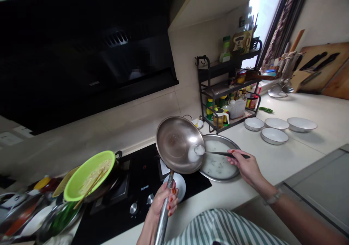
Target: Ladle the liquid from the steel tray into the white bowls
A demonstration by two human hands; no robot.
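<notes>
My left hand (165,198) is closed around the long metal handle of a wok (173,137). The wok is tilted, its inside facing me, above the right part of the stove. In my right hand (245,164) is a ladle (224,153) with a thin dark handle, pinched between the fingers. Its bowl, at the wok's right side, holds something white, and a white patch of liquid (193,154) lies on the wok's surface there. Under the ladle stands a metal basin (222,180) of white liquid with dark bits (216,166), partly hidden by the wok.
A white plate (180,189) sits beneath the wok. Left on the stove, a green colander (77,177) holds pale strips and chopsticks (94,185). A black rack (222,88) with bottles stands behind the basin. Several white bowls (275,135) and green peppers (265,109) lie right.
</notes>
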